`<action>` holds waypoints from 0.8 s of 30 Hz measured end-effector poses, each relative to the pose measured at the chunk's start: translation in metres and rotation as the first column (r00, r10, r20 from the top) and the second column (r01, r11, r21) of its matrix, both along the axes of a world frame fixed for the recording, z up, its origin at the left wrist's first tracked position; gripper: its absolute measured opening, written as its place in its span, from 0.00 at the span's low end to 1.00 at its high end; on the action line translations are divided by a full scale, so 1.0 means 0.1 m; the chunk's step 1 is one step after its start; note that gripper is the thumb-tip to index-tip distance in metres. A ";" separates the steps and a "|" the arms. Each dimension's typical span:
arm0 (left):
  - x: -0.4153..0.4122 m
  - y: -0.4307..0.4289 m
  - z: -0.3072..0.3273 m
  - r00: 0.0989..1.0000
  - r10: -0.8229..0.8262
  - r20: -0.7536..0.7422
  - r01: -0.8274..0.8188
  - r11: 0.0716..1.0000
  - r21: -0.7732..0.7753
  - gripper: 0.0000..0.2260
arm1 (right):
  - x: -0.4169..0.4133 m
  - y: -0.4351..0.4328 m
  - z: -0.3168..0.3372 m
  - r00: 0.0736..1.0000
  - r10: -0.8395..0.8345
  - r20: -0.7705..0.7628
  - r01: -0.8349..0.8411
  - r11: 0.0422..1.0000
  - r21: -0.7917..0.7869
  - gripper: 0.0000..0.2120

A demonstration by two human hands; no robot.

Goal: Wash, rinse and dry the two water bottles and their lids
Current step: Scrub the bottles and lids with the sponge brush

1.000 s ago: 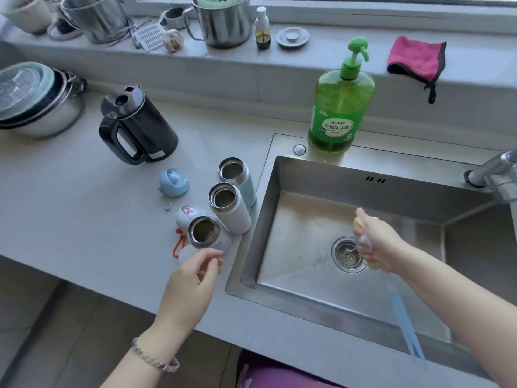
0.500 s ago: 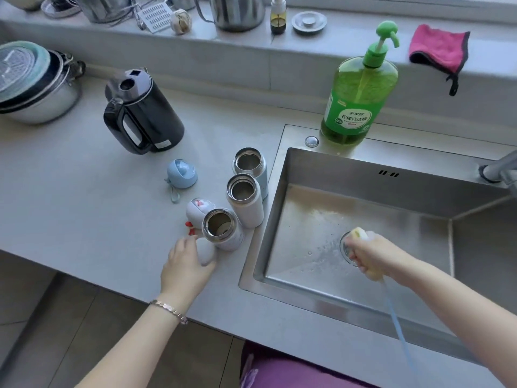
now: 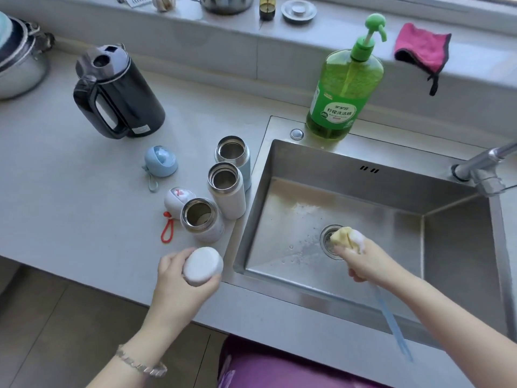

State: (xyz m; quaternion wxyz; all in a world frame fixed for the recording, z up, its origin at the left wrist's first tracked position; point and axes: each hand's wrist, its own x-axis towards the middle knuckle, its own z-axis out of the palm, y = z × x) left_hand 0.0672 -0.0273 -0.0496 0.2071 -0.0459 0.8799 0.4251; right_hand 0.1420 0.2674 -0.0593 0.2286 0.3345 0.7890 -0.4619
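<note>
Left hand (image 3: 183,278) wraps its fingers around a round white plastic lid (image 3: 202,265), lifted just off the near edge of the grey counter (image 3: 70,197), while the right hand (image 3: 363,261) is closed on a soapy yellow sponge brush (image 3: 347,238) with what looks like a pale blue handle, over the drain of the steel sink (image 3: 363,197). Just left of the sink, three open steel-rimmed bottles (image 3: 223,189) stand in a row, a white lid with a red loop (image 3: 177,200) and a light blue lid (image 3: 161,161) beside them, with the green dish-soap pump bottle (image 3: 344,93) on the far rim.
</note>
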 end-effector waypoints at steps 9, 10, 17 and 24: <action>0.27 1.23 0.37 0.962 -0.078 0.260 -0.091 0.809 0.581 0.25 | 0.45 0.22 0.52 0.891 -0.131 -0.436 0.129 0.991 -0.034 0.06; 0.29 1.37 0.39 0.953 -0.112 0.281 -0.087 0.789 0.608 0.27 | 0.49 0.23 0.59 0.851 -0.146 -0.505 0.150 0.988 -0.033 0.08; 0.64 2.14 0.55 0.919 -0.271 0.285 -0.026 0.680 0.732 0.34 | 0.78 0.26 0.66 0.751 -0.056 -0.658 0.123 0.991 0.056 0.14; 0.65 2.41 0.65 0.861 -0.378 0.340 -0.025 0.637 0.771 0.33 | 0.93 0.49 0.72 0.707 -0.206 -0.676 0.214 0.974 -0.073 0.11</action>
